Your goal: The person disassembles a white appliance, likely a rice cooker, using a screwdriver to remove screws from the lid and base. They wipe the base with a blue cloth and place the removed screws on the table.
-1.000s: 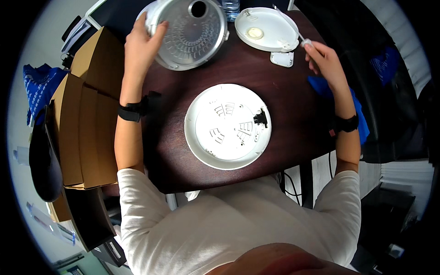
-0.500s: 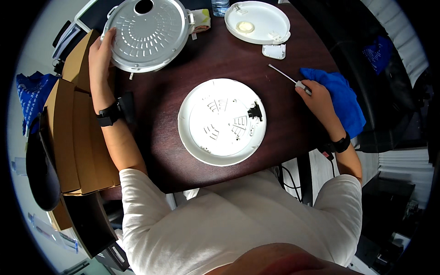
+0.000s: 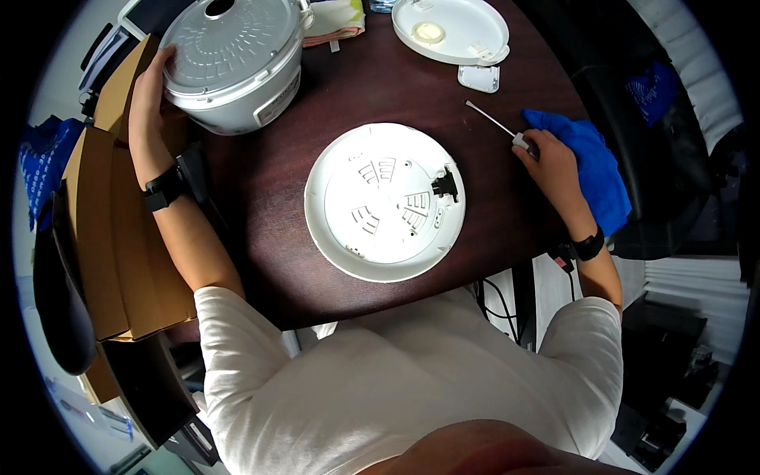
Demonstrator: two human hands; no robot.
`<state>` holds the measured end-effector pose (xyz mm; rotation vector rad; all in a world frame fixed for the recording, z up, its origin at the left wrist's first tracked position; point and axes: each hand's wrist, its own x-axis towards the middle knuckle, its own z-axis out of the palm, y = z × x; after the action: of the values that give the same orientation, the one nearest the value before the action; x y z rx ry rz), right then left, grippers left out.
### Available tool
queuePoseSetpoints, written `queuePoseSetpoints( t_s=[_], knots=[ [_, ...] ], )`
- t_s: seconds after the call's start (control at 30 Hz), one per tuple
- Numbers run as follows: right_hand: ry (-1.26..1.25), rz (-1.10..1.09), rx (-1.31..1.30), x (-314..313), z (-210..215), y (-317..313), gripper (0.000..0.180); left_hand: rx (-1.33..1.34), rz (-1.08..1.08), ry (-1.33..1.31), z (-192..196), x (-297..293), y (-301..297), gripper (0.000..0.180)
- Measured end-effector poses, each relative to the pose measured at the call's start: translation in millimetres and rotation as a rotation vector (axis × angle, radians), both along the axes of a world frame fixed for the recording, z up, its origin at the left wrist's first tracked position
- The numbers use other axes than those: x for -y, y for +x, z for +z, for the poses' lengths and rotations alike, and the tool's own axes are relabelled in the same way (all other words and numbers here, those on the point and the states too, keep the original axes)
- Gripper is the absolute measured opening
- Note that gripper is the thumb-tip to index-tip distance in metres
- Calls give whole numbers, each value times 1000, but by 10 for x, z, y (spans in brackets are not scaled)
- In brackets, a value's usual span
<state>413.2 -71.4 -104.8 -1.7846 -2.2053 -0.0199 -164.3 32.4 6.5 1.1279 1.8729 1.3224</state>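
At the far left, my left hand (image 3: 149, 99) grips the side of a round grey pot-shaped appliance body (image 3: 245, 103). The body's slotted metal top plate (image 3: 226, 39) has a dark round hole. A screwdriver (image 3: 495, 121) lies in the closed fingers of my right hand (image 3: 552, 162), its thin shaft pointing to the far left. That hand rests on the table beside a crumpled blue cloth (image 3: 599, 170). Between my arms sits a white round base (image 3: 380, 265) with slots and a black socket-like part (image 3: 444, 185) at its right edge.
A white oval lid (image 3: 467, 43) with a round cream part lies at the far side, a small white tray-like piece (image 3: 479, 78) beside it. A folded cloth (image 3: 336, 20) is behind the appliance body. Cardboard boxes (image 3: 119, 253) stand left of the dark wooden table (image 3: 261, 198).
The appliance body has tipped so its grey side wall shows, and it has shifted left with my left hand. My right hand still holds the screwdriver in about the same place.
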Motion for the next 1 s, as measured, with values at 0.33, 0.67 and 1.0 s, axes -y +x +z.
queuePoseSetpoints(
  t_s=[0.33, 0.67, 1.0],
  knots=[
    [-318, -40, -802, -350, -106, 70, 27, 20, 31, -65, -126, -17, -246, 58],
    [-418, -178, -1459, -1037, -72, -103, 21, 15, 66, -94, -119, 56, -188, 62],
    [-555, -301, -1102, -1275, -186, -11, 23, -148, 43, -39, -251, -145, -542, 77]
  ],
)
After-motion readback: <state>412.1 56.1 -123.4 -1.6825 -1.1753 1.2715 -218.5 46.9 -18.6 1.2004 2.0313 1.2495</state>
